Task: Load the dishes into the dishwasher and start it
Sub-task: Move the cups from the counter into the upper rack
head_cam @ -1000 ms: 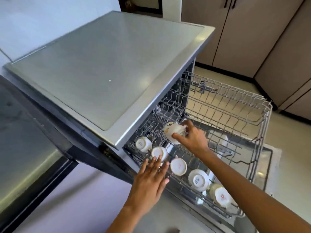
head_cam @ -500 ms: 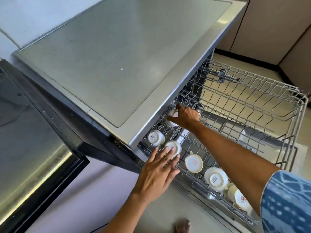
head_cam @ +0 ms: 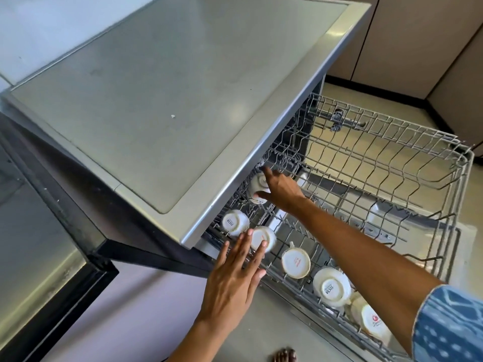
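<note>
head view: i note the right hand (head_cam: pixel 281 188) has carried its cup (head_cam: pixel 257 188) from mid-rack, a second ago, to the back of the rack (head_cam: pixel 441 212), under the edge of the dishwasher top (head_cam: pixel 183 100). its fingers are curled round the cup, which is tilted and not yet seated. the left hand (head_cam: pixel 232 278) stays flat, fingers straight and slightly apart, tips touching an upturned cup (head_cam: pixel 264 239) at the rack's near side. i judge loading well along, starting still ahead.

Beige cabinets (head_cam: pixel 418 35), black-framed glass panel (head_cam: pixel 39 257)
</note>
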`<state>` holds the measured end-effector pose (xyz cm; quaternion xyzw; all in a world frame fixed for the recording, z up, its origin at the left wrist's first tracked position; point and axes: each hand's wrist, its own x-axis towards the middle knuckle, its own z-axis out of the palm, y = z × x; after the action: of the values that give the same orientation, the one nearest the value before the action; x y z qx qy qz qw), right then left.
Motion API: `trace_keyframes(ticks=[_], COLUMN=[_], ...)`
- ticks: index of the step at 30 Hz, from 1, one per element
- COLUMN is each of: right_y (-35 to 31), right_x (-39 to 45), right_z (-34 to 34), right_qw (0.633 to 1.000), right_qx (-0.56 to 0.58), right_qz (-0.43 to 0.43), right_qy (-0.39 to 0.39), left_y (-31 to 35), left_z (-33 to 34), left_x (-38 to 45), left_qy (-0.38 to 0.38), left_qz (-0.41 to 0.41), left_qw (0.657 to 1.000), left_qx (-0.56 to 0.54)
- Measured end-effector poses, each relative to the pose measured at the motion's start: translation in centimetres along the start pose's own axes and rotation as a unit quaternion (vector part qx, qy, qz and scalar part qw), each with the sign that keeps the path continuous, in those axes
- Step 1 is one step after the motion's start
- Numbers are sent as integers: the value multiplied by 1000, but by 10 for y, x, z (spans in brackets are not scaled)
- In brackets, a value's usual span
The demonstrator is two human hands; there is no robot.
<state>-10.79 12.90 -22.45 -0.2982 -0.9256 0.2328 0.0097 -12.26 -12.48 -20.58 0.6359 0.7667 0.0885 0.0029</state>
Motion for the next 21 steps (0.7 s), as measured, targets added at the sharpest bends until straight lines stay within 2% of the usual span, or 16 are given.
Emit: trace_keyframes(ticks=[3, 9, 16, 21], right_y=[2, 3, 6, 3], right_x=[3, 6, -3, -12], right_z=[-10, 5, 20, 17], right_qw=[1000, 997, 1000, 991], right_qx=[1, -52, -20, -126], right_qz=[1, -43, -14, -35], right_qy=[31, -25, -11, -9], left_y=[0, 2, 3, 3], left_z=[-2, -4, -6, -4], left_x=[1, 0, 0, -1], left_qy=[-10, -35, -22, -17], left_qz=[5, -1, -7, -8], left_qw=[1000, 999, 1000, 1000], left_qx=[1, 7, -11, -15])
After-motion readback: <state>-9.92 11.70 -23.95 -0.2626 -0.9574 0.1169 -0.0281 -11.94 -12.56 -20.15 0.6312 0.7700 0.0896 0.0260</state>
